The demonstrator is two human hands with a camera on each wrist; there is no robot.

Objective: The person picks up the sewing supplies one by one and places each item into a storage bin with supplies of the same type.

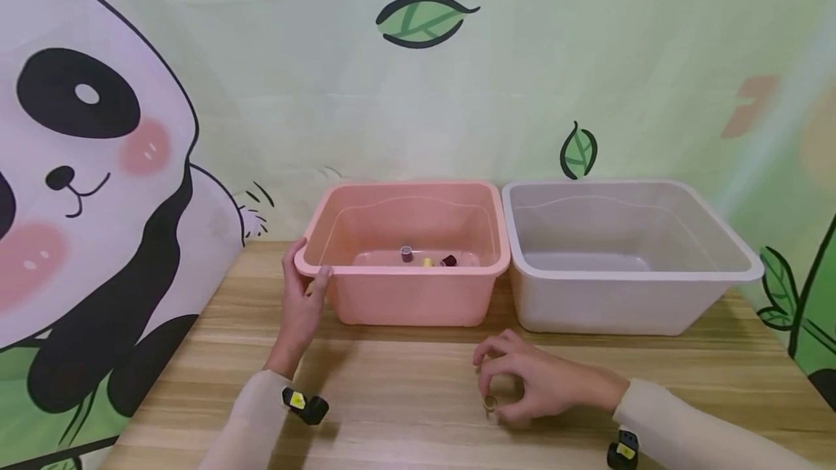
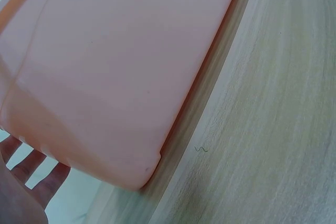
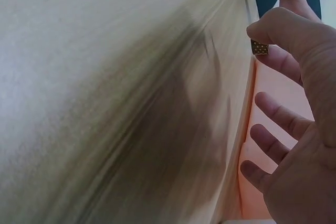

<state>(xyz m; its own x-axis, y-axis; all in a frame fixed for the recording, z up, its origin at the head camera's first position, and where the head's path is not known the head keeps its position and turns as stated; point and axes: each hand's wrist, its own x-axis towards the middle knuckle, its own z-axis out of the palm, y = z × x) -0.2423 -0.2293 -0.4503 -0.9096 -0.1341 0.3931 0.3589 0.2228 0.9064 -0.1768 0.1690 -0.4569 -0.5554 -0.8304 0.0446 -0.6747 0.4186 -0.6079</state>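
Note:
In the head view my left hand [image 1: 303,314] grips the near left corner of a pink plastic bin [image 1: 411,299], thumb at the front rim and fingers along the left side. The left wrist view shows those fingers [image 2: 50,182] against the bin's outer wall. My right hand [image 1: 532,379], low over the table in front of the bins, pinches a small gold dimpled thimble [image 3: 260,47] between thumb and index finger. Its other fingers spread loosely. Inside the pink bin lie a purplish thimble [image 1: 406,254], a small yellow piece [image 1: 427,262] and a dark thimble-like piece [image 1: 448,260].
A light grey bin [image 1: 607,303] stands right of the pink one, their rims close together. Both sit toward the back of a wood-grain table [image 1: 398,397]. Behind them hangs a green cloth backdrop [image 1: 313,78] with a panda and leaves.

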